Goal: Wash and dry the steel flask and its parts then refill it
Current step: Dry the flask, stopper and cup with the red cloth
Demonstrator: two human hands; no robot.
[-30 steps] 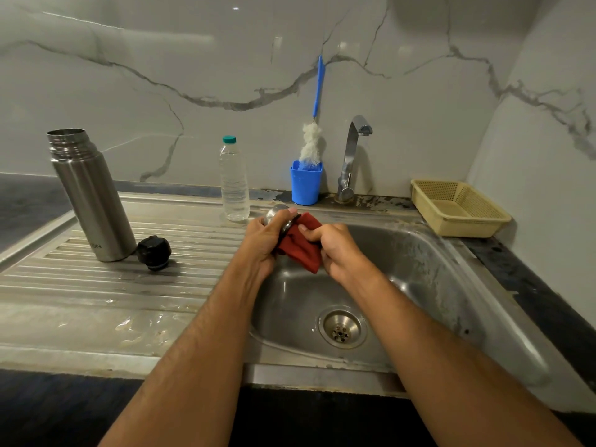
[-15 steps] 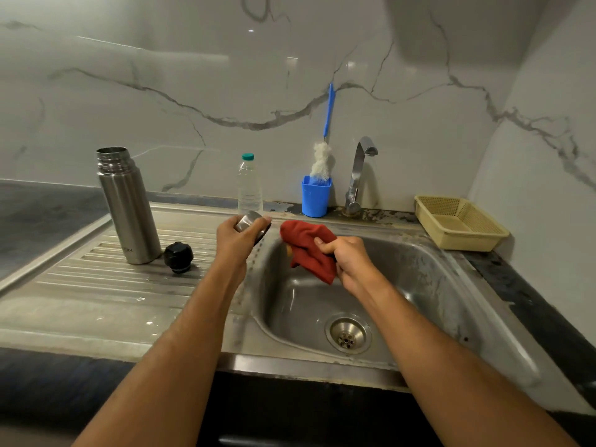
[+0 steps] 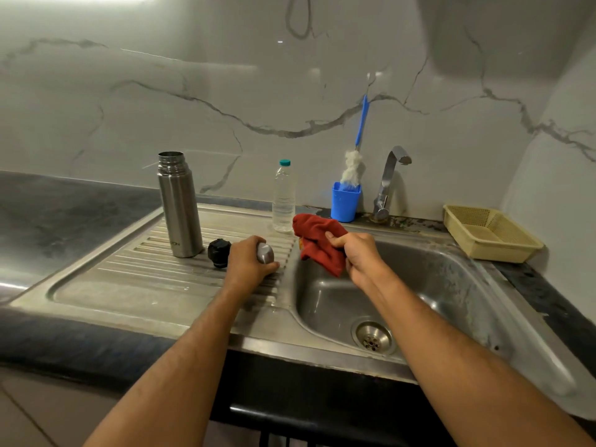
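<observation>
Hands are working at the sink: the left hand (image 3: pixel 250 262) is gripping the steel cap (image 3: pixel 265 253) on the ribbed drainboard (image 3: pixel 135 269), near the flask (image 3: pixel 179 204), while the right hand (image 3: pixel 358 253) is clutching a red cloth (image 3: pixel 317 241). Set carelessly on wet ridges, the cap could roll into the basin.

Steel flask (image 3: pixel 179 204): partial lettering "…ON" near base.

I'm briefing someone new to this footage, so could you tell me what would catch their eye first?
The red cloth, bunched in the right hand over the sink. Next, the left hand setting a steel cap on the draining board, beside the black stopper and tall open flask.
</observation>
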